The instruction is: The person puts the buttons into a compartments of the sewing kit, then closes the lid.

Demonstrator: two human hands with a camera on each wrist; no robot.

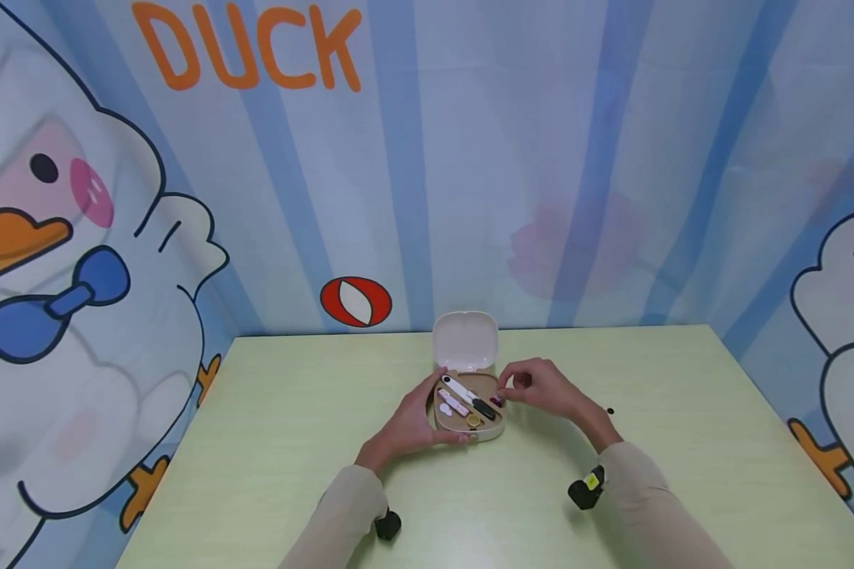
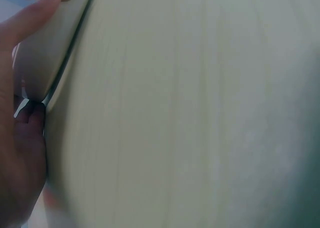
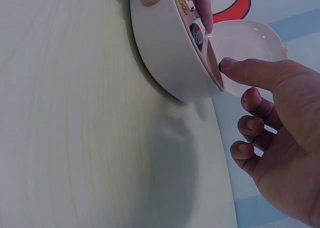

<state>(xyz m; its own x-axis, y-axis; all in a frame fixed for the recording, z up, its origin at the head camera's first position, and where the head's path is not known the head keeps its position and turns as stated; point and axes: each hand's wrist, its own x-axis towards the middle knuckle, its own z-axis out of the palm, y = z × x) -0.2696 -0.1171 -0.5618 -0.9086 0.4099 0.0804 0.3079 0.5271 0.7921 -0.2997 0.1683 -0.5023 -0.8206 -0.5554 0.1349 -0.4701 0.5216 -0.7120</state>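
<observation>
A small white case with a beige compartment insert stands on the table, its hinged lid raised at the back. Inside lie a white-and-black stick-like item, a pink-and-white stick, white round pieces, a gold round item and dark reddish pieces. My left hand grips the case from the left, thumb along its front. At the right rim, my right hand pinches a small dark thing between thumb and forefinger; its kind is hidden by the fingertips.
The pale wood-look table ends at a curtain printed with ducks and blue stripes. A small black object shows just past my right wrist. Black wrist cameras hang under both sleeves.
</observation>
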